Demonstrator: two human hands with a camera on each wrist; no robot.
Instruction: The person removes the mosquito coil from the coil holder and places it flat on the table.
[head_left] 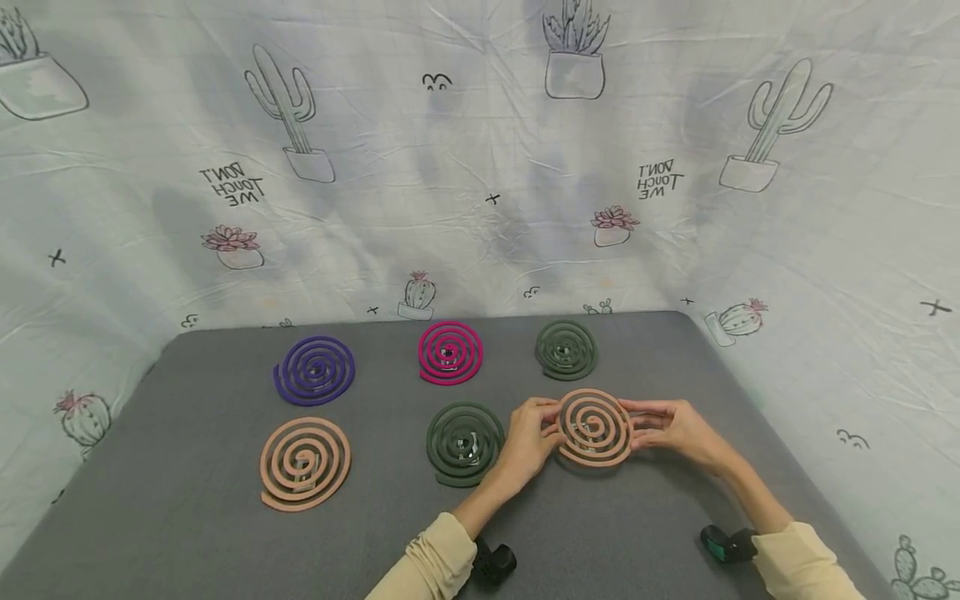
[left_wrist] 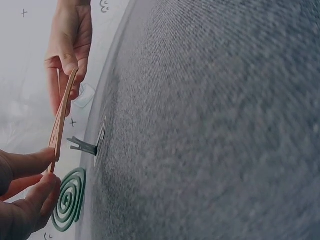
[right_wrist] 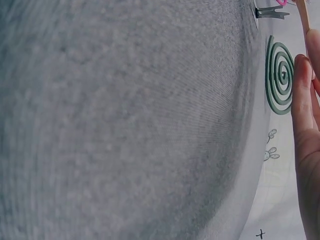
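Clamped on opposite edges by the thumb and fingers of left hand (head_left: 525,442) and right hand (head_left: 681,433): a tan mosquito coil (head_left: 594,426), lifted above the grey table (head_left: 645,517) and seen nearly edge-on from the left wrist. Below this grip, apart from the raised coil, a small forked metal stand (left_wrist: 89,148) on the tabletop. Just beside the left hand, to the left of the grip, a near dark green coil (head_left: 462,444). Behind the grip, slightly to its left, a far dark green coil (head_left: 566,351). Farther behind and left, a bright pink coil (head_left: 448,353). Well apart from the grip, at far left, a purple coil (head_left: 317,368) and, nearer to the person, a second tan coil (head_left: 303,458). In front of the grip, close to the beige sleeves (head_left: 802,560), two black devices (head_left: 493,565). Beyond all, a pale cloth (head_left: 487,150) printed with potted cacti.
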